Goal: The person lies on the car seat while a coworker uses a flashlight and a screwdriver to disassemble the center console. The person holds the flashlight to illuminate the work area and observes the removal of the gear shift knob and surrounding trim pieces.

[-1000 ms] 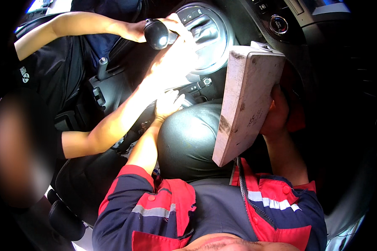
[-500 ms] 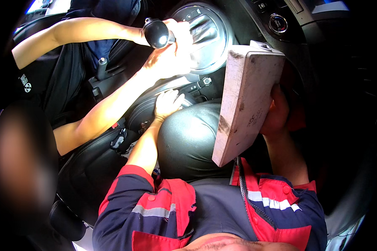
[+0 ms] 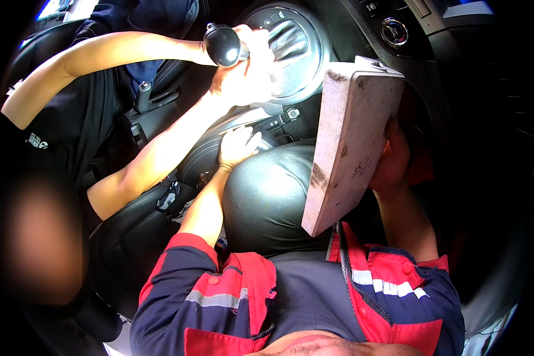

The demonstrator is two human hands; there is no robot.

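Note:
My left hand (image 3: 237,145) reaches forward and rests with fingers apart on the front edge of a rounded black padded armrest (image 3: 270,204) between the car seats. My right hand (image 3: 394,157) grips a flat, smudged white rectangular panel (image 3: 353,139) from behind and holds it upright over the console. Another person's two bare arms come in from the left. One of their hands (image 3: 246,74) is closed on the black gear knob (image 3: 222,46), just beyond my left hand.
The round gear-lever surround (image 3: 296,44) and a round dashboard button (image 3: 394,31) lie ahead. A dark seat with a belt buckle (image 3: 142,95) is at the left, where the other person in dark clothes sits. My red and navy jacket (image 3: 249,296) fills the lower edge.
The other person's nearer forearm has swung up and left while their hands stay on the gear knob. My hands and the white panel have hardly moved.

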